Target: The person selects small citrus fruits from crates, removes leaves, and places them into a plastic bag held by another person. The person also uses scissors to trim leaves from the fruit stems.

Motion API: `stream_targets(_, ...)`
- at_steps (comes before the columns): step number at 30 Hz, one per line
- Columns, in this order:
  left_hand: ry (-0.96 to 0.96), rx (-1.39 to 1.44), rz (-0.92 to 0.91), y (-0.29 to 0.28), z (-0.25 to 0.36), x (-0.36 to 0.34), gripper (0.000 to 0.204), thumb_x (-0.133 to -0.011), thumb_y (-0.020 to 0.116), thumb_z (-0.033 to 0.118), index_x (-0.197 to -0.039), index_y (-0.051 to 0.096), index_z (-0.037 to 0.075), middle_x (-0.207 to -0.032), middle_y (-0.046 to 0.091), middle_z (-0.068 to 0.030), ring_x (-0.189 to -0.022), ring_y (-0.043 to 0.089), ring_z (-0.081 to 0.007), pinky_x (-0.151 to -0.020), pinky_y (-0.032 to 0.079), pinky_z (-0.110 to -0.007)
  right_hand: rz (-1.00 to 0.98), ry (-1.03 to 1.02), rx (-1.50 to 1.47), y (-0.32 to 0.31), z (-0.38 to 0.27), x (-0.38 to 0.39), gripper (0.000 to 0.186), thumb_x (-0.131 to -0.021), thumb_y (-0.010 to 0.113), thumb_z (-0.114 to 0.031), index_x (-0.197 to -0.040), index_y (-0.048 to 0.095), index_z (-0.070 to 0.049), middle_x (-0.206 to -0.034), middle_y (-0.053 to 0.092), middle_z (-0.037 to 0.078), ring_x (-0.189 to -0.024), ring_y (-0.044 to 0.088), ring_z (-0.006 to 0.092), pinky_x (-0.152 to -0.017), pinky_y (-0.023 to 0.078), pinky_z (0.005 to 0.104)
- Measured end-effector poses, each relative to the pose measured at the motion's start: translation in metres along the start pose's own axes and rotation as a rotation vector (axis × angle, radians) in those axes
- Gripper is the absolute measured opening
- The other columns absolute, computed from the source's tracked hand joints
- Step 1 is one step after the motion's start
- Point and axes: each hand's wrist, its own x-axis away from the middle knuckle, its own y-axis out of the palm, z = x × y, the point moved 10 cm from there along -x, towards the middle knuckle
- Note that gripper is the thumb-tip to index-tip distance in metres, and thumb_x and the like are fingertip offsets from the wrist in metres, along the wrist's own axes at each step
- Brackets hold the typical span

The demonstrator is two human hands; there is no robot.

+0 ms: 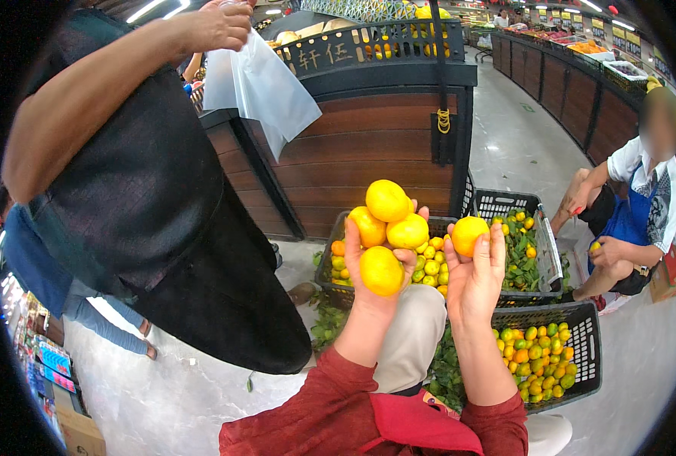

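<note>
Well to the left of the black crate (587,342), we see a person in black (163,197) holding a translucent bag (265,99). Nearer the crate, still on its left, our left hand (357,289) carries at least four yellow-orange fruits (382,271), heaped above the palm with the fingers spread and curled around them; they are round, plump and glossy. Just up and left of the crate, our right hand (474,289) holds a single fruit (469,235), equally bright and smooth, pinched near the tips of its fingers. Beyond the crate's right side sits a person in a blue apron (630,209).
</note>
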Motion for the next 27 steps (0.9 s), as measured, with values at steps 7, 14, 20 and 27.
stream_targets(7,0.118,-0.156,-0.048,0.011,0.029,0.002,0.073,-0.087,0.055,0.054,-0.138,0.036,0.006,-0.137,0.042,-0.0154,-0.127,0.041,-0.0284,-0.072,0.056,-0.032,-0.298,-0.175,0.255,0.064,-0.007,-0.006,0.057,-0.098,0.048,-0.026,-0.142,0.026,0.003,-0.141,0.030,0.014,-0.124,0.040,0.0224,-0.103,0.037,0.0376)
stream_targets(14,0.715,-0.806,0.081,0.021,0.061,0.025,0.068,-0.090,0.053,0.048,-0.143,0.027,0.013,-0.137,0.043,-0.0136,-0.123,0.046,-0.0319,-0.103,0.039,-0.045,-0.598,-0.640,0.913,0.135,-0.006,0.032,0.049,-0.081,0.068,-0.026,-0.113,0.053,0.008,-0.139,0.028,0.027,-0.125,0.036,0.0393,-0.104,0.030,0.0443)
stream_targets(20,0.899,-1.102,0.019,0.051,0.070,0.029,0.084,-0.080,0.070,0.043,-0.140,0.027,0.004,-0.133,0.043,-0.0139,-0.120,0.047,-0.0263,-0.103,0.038,-0.039,-0.575,-0.508,0.733,0.132,0.001,0.020,0.052,-0.084,0.067,-0.025,-0.121,0.048,0.006,-0.140,0.028,0.022,-0.125,0.037,0.0338,-0.103,0.033,0.0412)
stream_targets(27,0.981,-1.295,-0.089,0.062,0.071,0.029,0.088,-0.081,0.067,0.050,-0.142,0.023,0.005,-0.141,0.036,-0.0139,-0.127,0.041,-0.0269,-0.108,0.033,-0.040,-0.587,-0.449,0.674,0.124,0.016,0.004,0.050,-0.089,0.061,-0.023,-0.128,0.045,0.004,-0.141,0.029,0.019,-0.125,0.038,0.0282,-0.105,0.031,0.0372)
